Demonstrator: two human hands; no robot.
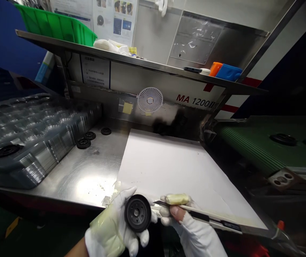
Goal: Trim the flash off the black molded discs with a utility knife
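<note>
My left hand (115, 225), in a white glove with a yellowish palm, is closed round a black round plastic part (137, 213). The part's recessed face, with a hub and small holes, is turned up toward me. My gloved right hand (181, 217) grips a slim utility knife (200, 215), its dark blade pointing left at the part with a small gap between them. The thumb of the right glove is bare at the tip, and a yellow covering wraps a finger. Both hands are at the front edge of a white sheet (169, 167) on the metal table.
Stacked clear trays (48, 150) with black parts stand at left. Several loose black parts (83, 143) lie beside them. A shelf (153, 64) crosses above, bearing a green bin (56, 26). A small white fan (150, 100) sits behind. At right, a green conveyor (255, 142) carries black parts.
</note>
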